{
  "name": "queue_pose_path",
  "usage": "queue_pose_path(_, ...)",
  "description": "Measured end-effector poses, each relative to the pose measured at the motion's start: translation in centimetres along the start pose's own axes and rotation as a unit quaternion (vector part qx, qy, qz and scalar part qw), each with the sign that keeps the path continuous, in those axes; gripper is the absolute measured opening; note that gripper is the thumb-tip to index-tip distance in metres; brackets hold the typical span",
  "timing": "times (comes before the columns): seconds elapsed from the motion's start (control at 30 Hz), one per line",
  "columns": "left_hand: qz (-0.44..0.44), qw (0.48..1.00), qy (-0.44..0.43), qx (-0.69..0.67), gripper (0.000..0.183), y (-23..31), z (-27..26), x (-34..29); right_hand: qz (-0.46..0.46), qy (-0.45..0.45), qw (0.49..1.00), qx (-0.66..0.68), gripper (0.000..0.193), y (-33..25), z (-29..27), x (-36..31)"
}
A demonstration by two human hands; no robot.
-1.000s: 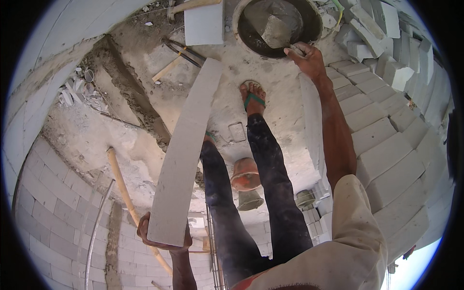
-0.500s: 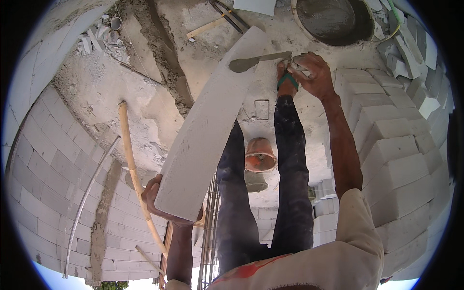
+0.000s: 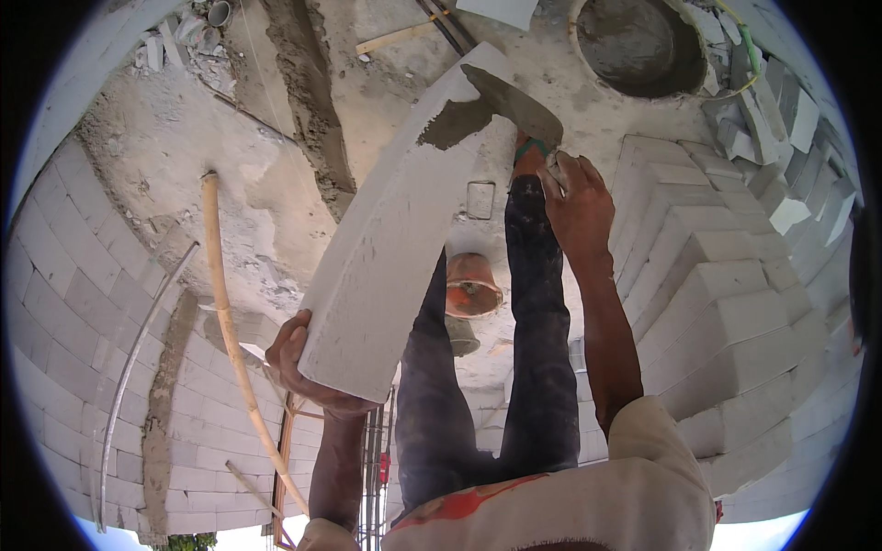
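Note:
A long white aerated concrete block (image 3: pixel 386 239) slants across the middle, its near end gripped from below by my left hand (image 3: pixel 308 367). My right hand (image 3: pixel 581 202) is closed round the grip of a trowel; the grip is mostly hidden by the fingers. The grey, mortar-coated trowel blade (image 3: pixel 519 103) lies across the block's far end and reaches over its right edge. Beside the blade, a patch of wet grey mortar (image 3: pixel 457 123) covers part of the block's surface.
A round tub of wet mortar (image 3: pixel 640 46) stands at the far right. Stacked white blocks (image 3: pixel 726 303) line the right side. An orange bucket (image 3: pixel 473 286) sits beyond my legs. A wooden pole (image 3: pixel 225 312) leans at the left, and a mortar strip (image 3: pixel 317 101) runs along the floor.
My right hand has come nearer and slightly left, turning the trowel blade broad side up over the block's far end. The mortar patch on the block shows a different, ragged shape.

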State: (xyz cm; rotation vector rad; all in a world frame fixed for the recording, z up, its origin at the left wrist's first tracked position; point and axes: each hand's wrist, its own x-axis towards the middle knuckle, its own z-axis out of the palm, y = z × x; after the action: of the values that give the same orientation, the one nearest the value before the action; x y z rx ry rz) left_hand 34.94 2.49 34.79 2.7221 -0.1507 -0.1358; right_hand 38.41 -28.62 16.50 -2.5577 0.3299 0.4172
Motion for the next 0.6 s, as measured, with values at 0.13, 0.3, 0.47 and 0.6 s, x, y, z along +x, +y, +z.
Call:
queue_pose_path(0.13, 0.017, 1.000, 0.011, 0.015, 0.091, -0.4, 0.2, 0.3, 0.017, -0.069, 0.997, -0.038, 0.028, -1.0, -1.4, 1.5)
queue_pose_path(0.3, 0.015, 1.000, -0.009, 0.003, 0.086, 0.1, 0.1, 0.6, -0.009, -0.104, 0.994, 0.004, 0.029, -5.3, -6.1, 0.1)
queue_pose_path(0.47, 0.005, 1.000, 0.000, -0.013, 0.094, 1.8, 0.2, 2.9, -0.044, -0.084, 0.993, 0.075, 0.033, -8.7, -10.0, -3.1)
queue_pose_path(0.6, -0.045, 0.999, -0.022, -0.006, 0.099, 3.3, -0.3, 4.6, -0.089, -0.052, 0.990, 0.094, 0.036, -10.9, -12.6, -6.1)
